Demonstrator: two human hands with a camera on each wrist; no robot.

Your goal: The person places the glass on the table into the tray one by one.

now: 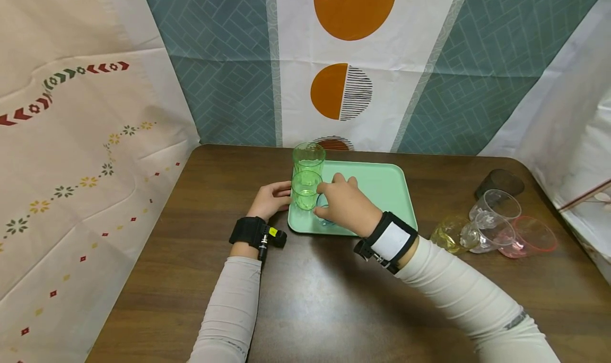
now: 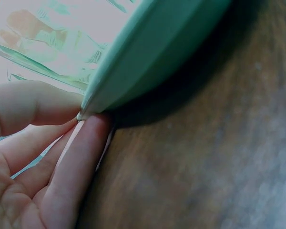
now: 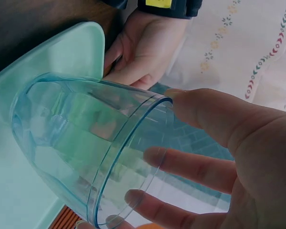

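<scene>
My left hand [image 1: 269, 201] pinches the left edge of the light green tray [image 1: 379, 193]; in the left wrist view its thumb lies on the tray's rim [image 2: 128, 62] with the fingers below. Over the tray's front left part, my right hand [image 1: 350, 206] holds a clear blue glass [image 3: 52, 138] by its rim, thumb on one side and fingers on the other. In the head view that hand mostly covers the glass. Two green glasses stand along the tray's left side, a rear one [image 1: 308, 153] and a nearer one [image 1: 305, 190] beside the blue glass.
To the right on the wooden table [image 1: 324, 299] several more glasses stand close together: a dark one [image 1: 501, 182], clear ones [image 1: 494, 206], a yellow one [image 1: 448, 233] and a pink one [image 1: 537, 235]. A patterned cloth [image 1: 229, 76] hangs behind the table.
</scene>
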